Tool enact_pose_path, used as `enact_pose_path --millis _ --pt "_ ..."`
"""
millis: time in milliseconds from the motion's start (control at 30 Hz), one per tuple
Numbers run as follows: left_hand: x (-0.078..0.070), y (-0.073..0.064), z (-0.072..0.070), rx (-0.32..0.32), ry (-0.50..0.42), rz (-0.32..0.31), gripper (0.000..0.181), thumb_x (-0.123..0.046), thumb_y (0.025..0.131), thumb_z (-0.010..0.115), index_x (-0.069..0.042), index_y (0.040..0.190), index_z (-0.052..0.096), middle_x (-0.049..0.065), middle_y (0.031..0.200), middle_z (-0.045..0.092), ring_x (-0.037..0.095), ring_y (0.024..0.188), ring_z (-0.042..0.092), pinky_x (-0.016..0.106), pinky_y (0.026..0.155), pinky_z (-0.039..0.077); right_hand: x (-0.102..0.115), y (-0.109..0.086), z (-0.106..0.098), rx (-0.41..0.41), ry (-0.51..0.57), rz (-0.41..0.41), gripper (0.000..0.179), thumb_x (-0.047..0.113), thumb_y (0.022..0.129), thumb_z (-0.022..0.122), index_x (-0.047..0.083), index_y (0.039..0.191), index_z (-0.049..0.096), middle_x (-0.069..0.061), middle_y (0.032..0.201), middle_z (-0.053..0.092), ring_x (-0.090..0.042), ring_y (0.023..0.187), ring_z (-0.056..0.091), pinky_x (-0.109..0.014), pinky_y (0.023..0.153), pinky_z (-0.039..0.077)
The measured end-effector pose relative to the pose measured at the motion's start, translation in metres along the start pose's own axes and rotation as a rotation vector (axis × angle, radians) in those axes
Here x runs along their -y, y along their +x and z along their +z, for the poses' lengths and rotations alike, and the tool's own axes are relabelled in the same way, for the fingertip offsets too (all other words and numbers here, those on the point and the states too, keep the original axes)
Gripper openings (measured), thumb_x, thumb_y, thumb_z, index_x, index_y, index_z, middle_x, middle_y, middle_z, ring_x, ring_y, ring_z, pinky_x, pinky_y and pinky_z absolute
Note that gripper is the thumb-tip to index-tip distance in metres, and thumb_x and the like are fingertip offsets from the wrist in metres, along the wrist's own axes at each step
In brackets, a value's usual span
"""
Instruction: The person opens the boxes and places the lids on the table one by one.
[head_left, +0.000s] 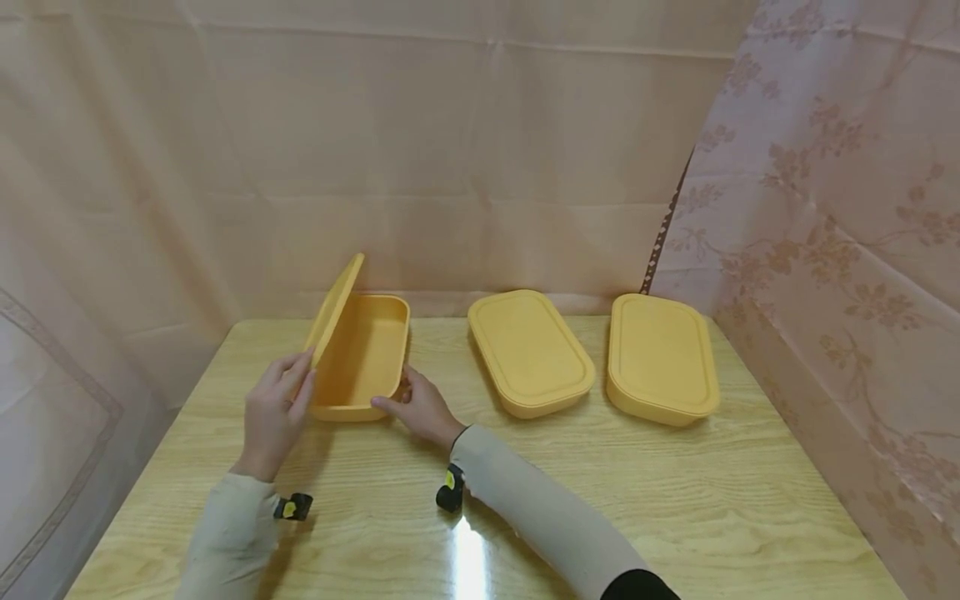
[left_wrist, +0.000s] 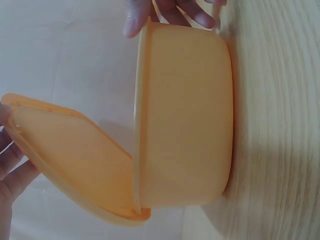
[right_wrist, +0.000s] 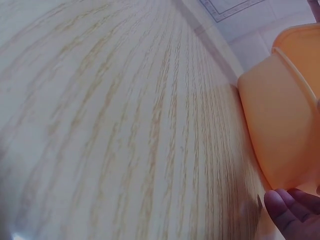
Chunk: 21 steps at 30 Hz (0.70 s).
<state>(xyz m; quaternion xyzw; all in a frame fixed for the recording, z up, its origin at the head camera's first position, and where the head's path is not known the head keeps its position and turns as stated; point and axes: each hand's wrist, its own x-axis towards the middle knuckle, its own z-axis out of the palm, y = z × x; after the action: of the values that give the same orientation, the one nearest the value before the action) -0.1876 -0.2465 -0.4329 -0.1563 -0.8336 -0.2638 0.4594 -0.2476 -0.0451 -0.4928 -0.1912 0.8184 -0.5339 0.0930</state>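
A yellow plastic box stands on the table at the left of the head view. Its yellow lid is tilted up along the left side, and the inside of the box shows. My left hand pinches the lid's near edge between thumb and fingers. At the near right corner, my right hand grips the box wall, thumb at the rim and fingers outside. In the left wrist view the slanted lid meets the rim of the box. Fingers touch the box's lower side in the right wrist view.
Two more yellow boxes with lids on, a middle one and a right one, sit on the wooden table. A beige curtain hangs behind the table's back edge, and a flowered cloth hangs at the right.
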Motion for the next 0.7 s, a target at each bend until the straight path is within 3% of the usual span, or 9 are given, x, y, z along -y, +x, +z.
enact_pose_path --millis 100,200,433,567,700 --pt "0.001 0.001 -0.003 -0.012 -0.019 -0.025 0.04 0.015 0.076 0.071 0.006 0.115 0.068 0.024 0.097 0.068 0.036 0.082 0.065 0.014 0.072 0.047 0.001 -0.001 0.0 0.0 0.001 0.019 0.057 0.04 0.087 0.072 0.013 0.133 0.053 -0.004 0.108 0.062 -0.007 0.076 0.047 -0.019 0.064 0.041" --pt "0.002 0.001 -0.008 -0.044 -0.048 -0.082 0.038 0.016 0.078 0.068 0.007 0.115 0.068 0.025 0.097 0.067 0.031 0.083 0.064 -0.001 0.079 0.037 0.001 -0.001 0.0 -0.001 0.005 0.027 0.058 0.041 0.087 0.072 0.012 0.134 0.052 -0.004 0.109 0.062 -0.007 0.078 0.048 -0.019 0.067 0.042" --pt "0.003 0.002 -0.014 -0.117 -0.153 -0.163 0.032 0.018 0.08 0.064 0.012 0.112 0.067 0.029 0.095 0.065 -0.016 0.094 0.049 -0.003 0.082 0.038 -0.001 0.0 0.001 -0.002 0.013 0.027 0.054 0.041 0.087 0.071 0.014 0.131 0.053 -0.003 0.106 0.063 -0.008 0.08 0.049 -0.02 0.068 0.042" --pt "0.004 0.001 -0.016 -0.135 -0.176 -0.2 0.031 0.019 0.081 0.063 0.014 0.112 0.066 0.031 0.095 0.064 -0.019 0.094 0.049 -0.002 0.08 0.041 -0.001 0.001 0.002 -0.008 0.023 0.038 0.053 0.04 0.087 0.072 0.014 0.13 0.054 -0.003 0.106 0.064 -0.008 0.081 0.05 -0.02 0.069 0.042" --pt "0.005 0.0 -0.016 -0.155 -0.173 -0.268 0.032 0.017 0.083 0.063 0.012 0.114 0.066 0.021 0.094 0.064 -0.016 0.095 0.051 -0.002 0.078 0.043 0.0 0.0 0.002 -0.009 0.032 0.038 0.052 0.039 0.087 0.072 0.015 0.129 0.054 -0.002 0.109 0.065 -0.009 0.086 0.052 -0.021 0.073 0.044"
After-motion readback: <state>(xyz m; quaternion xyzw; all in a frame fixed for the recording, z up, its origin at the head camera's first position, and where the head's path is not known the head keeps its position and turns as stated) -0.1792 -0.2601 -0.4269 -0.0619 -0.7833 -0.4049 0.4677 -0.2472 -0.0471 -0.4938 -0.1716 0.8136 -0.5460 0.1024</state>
